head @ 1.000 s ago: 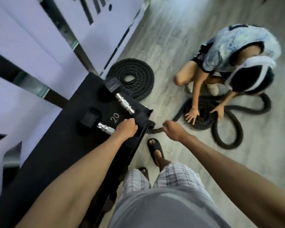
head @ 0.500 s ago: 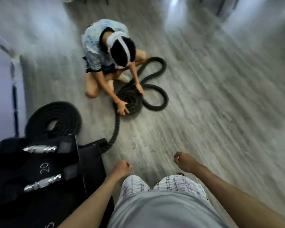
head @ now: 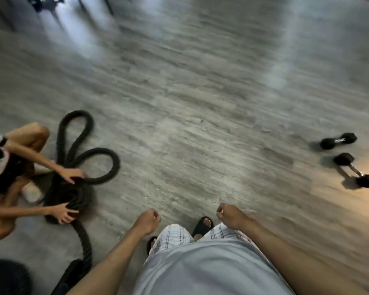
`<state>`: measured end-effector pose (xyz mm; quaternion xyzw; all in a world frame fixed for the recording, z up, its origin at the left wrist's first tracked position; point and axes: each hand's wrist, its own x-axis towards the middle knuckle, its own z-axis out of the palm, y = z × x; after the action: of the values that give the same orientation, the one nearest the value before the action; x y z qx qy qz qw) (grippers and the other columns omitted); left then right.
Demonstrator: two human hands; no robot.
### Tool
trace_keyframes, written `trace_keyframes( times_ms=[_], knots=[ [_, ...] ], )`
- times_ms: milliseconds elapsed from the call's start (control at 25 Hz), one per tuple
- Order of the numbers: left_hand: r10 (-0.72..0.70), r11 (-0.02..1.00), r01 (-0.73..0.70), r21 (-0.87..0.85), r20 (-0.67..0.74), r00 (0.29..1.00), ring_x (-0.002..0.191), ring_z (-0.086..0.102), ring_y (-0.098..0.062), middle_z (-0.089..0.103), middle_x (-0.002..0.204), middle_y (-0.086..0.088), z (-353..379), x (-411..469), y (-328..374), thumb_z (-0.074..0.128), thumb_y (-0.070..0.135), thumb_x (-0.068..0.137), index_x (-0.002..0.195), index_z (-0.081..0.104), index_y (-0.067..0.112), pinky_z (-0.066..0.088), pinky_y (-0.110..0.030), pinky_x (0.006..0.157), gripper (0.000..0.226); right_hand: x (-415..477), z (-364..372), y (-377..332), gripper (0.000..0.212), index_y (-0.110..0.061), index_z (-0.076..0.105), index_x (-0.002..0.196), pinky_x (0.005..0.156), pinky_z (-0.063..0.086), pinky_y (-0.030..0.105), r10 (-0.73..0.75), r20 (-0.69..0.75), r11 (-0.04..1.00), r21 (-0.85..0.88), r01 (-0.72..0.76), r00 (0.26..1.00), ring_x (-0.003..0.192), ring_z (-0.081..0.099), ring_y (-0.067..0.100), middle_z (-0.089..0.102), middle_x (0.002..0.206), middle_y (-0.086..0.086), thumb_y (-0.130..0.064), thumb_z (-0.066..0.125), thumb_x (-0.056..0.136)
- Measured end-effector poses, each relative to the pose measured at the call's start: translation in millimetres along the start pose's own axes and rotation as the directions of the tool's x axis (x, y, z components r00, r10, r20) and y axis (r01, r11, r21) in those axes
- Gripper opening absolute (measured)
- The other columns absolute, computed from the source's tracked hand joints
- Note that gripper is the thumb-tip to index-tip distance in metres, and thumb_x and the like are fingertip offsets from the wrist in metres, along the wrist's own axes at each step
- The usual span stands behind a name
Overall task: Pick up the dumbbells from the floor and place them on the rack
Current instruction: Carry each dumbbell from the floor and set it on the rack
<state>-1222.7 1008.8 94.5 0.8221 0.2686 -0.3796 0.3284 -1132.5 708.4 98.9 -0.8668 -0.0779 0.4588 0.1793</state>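
No readable text, number or label on the far dumbbell (head: 338, 141) or the near dumbbell (head: 356, 170)

A hex dumbbell (head: 338, 140) and a second dumbbell (head: 355, 169) lie on the grey floor (head: 200, 103), far right. The left hand (head: 147, 220) and right hand (head: 230, 216) curl empty. Another person (head: 28, 135) holds a battle rope (head: 70, 194).
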Motion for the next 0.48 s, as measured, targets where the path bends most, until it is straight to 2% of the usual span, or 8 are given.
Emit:
trace_keyframes(
  times_ms=[80, 200, 280, 400, 480],
  knots=[
    [0.041, 0.997, -0.043, 0.061, 0.024, 0.999, 0.072, 0.058, -0.025, 0.062, 0.076, -0.009, -1.4, 23.1, 52.5, 0.055, 0.016, 0.092, 0.074, 0.051, 0.021, 0.052, -0.036, 0.073, 0.019, -0.4, -20.4, 31.3, 0.025, -0.005, 0.067, 0.106, 0.087, 0.047, 0.035, 0.061, -0.032, 0.996, 0.064, -0.059, 0.998, 0.106, 0.063, 0.029, 0.071, 0.111, 0.014, -0.019, 0.05, 0.094],
    [0.092, 0.984, -0.103, 0.147, 0.081, 0.992, 0.08, 0.066, -0.034, 0.068, 0.086, -0.021, -5.0, 59.7, 123.1, 0.057, 0.017, 0.092, 0.074, 0.051, 0.02, 0.053, -0.038, 0.073, 0.019, -2.5, -45.2, 68.7, 0.026, -0.007, 0.065, 0.111, 0.087, 0.045, 0.031, 0.137, -0.068, 0.975, 0.184, -0.122, 0.988, 0.11, 0.062, 0.028, 0.069, 0.117, 0.013, -0.018, 0.048, 0.095],
    [0.123, 0.963, -0.146, 0.226, 0.112, 0.986, 0.086, 0.069, -0.034, 0.071, 0.093, -0.022, -7.2, 82.9, 169.5, 0.057, 0.019, 0.092, 0.08, 0.055, 0.018, 0.053, -0.036, 0.075, 0.012, -0.6, -62.0, 93.8, 0.028, -0.004, 0.066, 0.109, 0.086, 0.046, 0.032, 0.191, -0.081, 0.949, 0.271, -0.163, 0.978, 0.108, 0.063, 0.027, 0.07, 0.114, 0.013, -0.018, 0.046, 0.096],
    [0.191, 0.916, -0.236, 0.324, 0.165, 0.968, 0.072, 0.063, -0.025, 0.072, 0.091, -0.017, -11.5, 109.1, 236.1, 0.056, 0.022, 0.093, 0.089, 0.057, 0.016, 0.054, -0.033, 0.075, 0.008, 5.2, -88.9, 123.8, 0.028, 0.002, 0.068, 0.1, 0.083, 0.049, 0.035, 0.258, -0.102, 0.9, 0.386, -0.201, 0.961, 0.1, 0.067, 0.028, 0.072, 0.103, 0.015, -0.014, 0.047, 0.092],
    [0.225, 0.886, -0.285, 0.366, 0.198, 0.954, 0.07, 0.061, -0.023, 0.073, 0.092, -0.017, -11.7, 130.6, 283.4, 0.055, 0.023, 0.093, 0.088, 0.058, 0.015, 0.054, -0.033, 0.073, 0.01, 11.6, -111.4, 143.1, 0.026, 0.002, 0.068, 0.098, 0.082, 0.048, 0.035, 0.316, -0.12, 0.858, 0.461, -0.229, 0.941, 0.097, 0.066, 0.028, 0.073, 0.1, 0.015, -0.012, 0.047, 0.091]
  ],
)
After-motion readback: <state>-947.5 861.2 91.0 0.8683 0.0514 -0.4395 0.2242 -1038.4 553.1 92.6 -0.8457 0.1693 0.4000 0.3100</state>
